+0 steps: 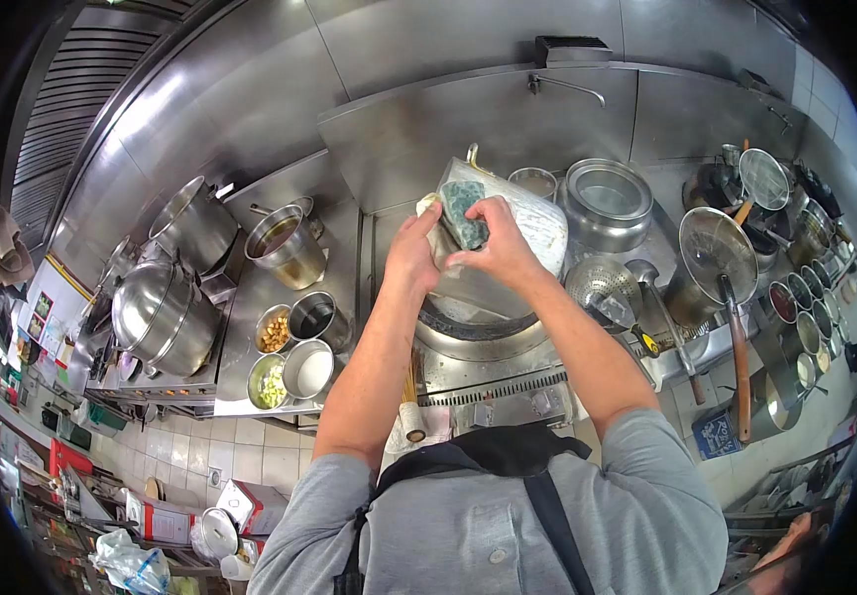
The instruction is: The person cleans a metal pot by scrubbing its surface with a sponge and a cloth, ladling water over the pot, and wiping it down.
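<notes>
My left hand (412, 253) grips the left edge of a tilted steel cleaver blade (537, 223) held above the wok station. My right hand (500, 243) presses a green scouring pad (463, 210) against the flat of the blade. The pad looks wet and soapy. Both forearms reach up from my grey shirt and black apron straps. The wok burner ring (478, 327) lies directly below the hands.
Large steel pots (166, 307) and a stock pot (287, 246) stand at left, with small bowls of ingredients (275, 332) in front. At right are a steel basin (607, 198), strainers (716, 243), ladles and several seasoning cups (810, 302). A tap (567, 87) juts from the back wall.
</notes>
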Tool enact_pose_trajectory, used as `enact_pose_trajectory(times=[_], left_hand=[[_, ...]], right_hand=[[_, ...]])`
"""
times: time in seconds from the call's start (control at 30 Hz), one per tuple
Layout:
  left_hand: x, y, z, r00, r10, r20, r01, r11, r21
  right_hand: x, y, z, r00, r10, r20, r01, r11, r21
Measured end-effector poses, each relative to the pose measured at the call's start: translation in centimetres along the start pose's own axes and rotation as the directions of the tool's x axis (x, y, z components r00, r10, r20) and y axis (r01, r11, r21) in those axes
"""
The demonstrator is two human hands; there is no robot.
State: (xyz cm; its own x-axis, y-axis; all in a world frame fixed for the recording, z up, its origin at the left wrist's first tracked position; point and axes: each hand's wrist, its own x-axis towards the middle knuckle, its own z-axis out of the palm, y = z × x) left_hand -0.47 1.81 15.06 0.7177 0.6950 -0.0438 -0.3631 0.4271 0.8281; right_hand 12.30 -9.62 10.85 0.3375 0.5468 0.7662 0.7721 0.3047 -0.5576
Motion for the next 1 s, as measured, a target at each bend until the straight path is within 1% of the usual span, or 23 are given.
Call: enact_pose_trajectory(times=[0.03,0.07,0.13,0.17,0.23,0.27,0.33,0.37,0.4,0.47,0.5,0.53,0.57,0.63,0.67,0.77,0.8,0.87,0.9,0.97,1.0], left_hand=[[1.0,-0.6,-1.0,0.998,-0.039,0.055,0.041,0.999,-0.031],[1.8,-1.4,-2.0,0.991,-0.078,0.112,0.085,0.995,-0.060],[1.4,-1.9,-1.3,0.991,-0.008,0.137,0.003,0.999,0.035],[1.2,-2.1,-1.0,0.988,0.027,0.153,-0.040,0.996,0.079],[1.5,-2.8,-0.7,0.992,0.083,0.097,-0.093,0.990,0.107],[1.7,-3.0,-0.7,0.991,0.112,0.069,-0.120,0.985,0.121],[2.1,-3.6,-0.8,0.989,0.147,0.034,-0.150,0.979,0.135],[2.4,-3.8,-0.9,0.986,0.165,0.018,-0.166,0.976,0.143],[2.6,-4.1,-0.7,0.980,0.198,0.013,-0.197,0.968,0.156],[2.8,-5.1,-0.3,0.967,0.254,0.001,-0.250,0.951,0.182],[2.9,-5.6,-0.6,0.968,0.250,-0.011,-0.244,0.953,0.179],[3.4,-5.8,-0.8,0.967,0.252,-0.019,-0.245,0.954,0.174],[4.0,-5.8,-0.9,0.965,0.261,-0.025,-0.253,0.953,0.167],[4.6,-5.8,-1.5,0.955,0.292,-0.054,-0.273,0.934,0.229],[4.6,-5.9,-2.0,0.949,0.306,-0.070,-0.279,0.924,0.263],[3.4,-4.8,-1.9,0.958,0.275,-0.086,-0.249,0.941,0.228],[3.6,-5.0,-2.3,0.962,0.260,-0.084,-0.239,0.951,0.197],[4.1,-5.1,-2.7,0.969,0.236,-0.074,-0.225,0.965,0.133],[3.9,-5.0,-2.4,0.964,0.251,-0.090,-0.233,0.956,0.176],[3.5,-4.9,-1.8,0.953,0.279,-0.118,-0.241,0.934,0.263],[3.6,-5.0,-1.8,0.958,0.264,-0.112,-0.235,0.946,0.221]], right_hand=[[-0.3,0.1,-0.4,0.999,0.047,0.013,-0.048,0.998,0.034],[-0.7,0.2,-0.7,0.991,0.133,0.018,-0.134,0.988,0.078],[-1.1,0.5,-1.3,0.954,0.297,0.035,-0.298,0.941,0.162],[-1.3,0.5,-1.7,0.927,0.373,0.040,-0.372,0.898,0.236],[-1.4,0.7,-2.4,0.857,0.511,0.066,-0.495,0.782,0.378],[-1.9,2.6,-2.2,0.850,0.525,-0.037,-0.496,0.823,0.277],[-1.8,2.1,-2.5,0.758,0.636,-0.147,-0.441,0.665,0.603],[-1.6,1.9,-2.6,0.697,0.694,-0.180,-0.369,0.563,0.739],[-1.3,1.1,-3.0,0.690,0.698,-0.191,-0.364,0.562,0.743],[-1.7,3.1,-1.7,0.769,0.604,-0.211,-0.426,0.730,0.535],[-2.3,4.4,-0.8,0.803,0.558,-0.208,-0.444,0.794,0.415],[-2.4,4.7,-0.2,0.809,0.543,-0.225,-0.405,0.792,0.456],[-2.3,5.1,-0.3,0.796,0.572,-0.197,-0.407,0.747,0.526],[-2.2,3.2,-0.9,0.766,0.631,-0.123,-0.411,0.628,0.661],[-2.1,2.5,-2.0,0.711,0.702,-0.046,-0.483,0.535,0.693],[-1.4,2.7,-3.0,0.671,0.731,-0.126,-0.250,0.383,0.889],[-1.4,2.9,-3.6,0.686,0.724,-0.076,-0.285,0.362,0.887],[-1.3,2.9,-3.1,0.729,0.684,-0.016,-0.250,0.287,0.925],[-1.2,2.9,-2.9,0.750,0.661,0.012,-0.233,0.248,0.940],[-1.4,2.7,-1.6,0.759,0.649,0.055,-0.259,0.224,0.939],[-1.7,2.7,-1.1,0.761,0.644,0.077,-0.274,0.212,0.938]])
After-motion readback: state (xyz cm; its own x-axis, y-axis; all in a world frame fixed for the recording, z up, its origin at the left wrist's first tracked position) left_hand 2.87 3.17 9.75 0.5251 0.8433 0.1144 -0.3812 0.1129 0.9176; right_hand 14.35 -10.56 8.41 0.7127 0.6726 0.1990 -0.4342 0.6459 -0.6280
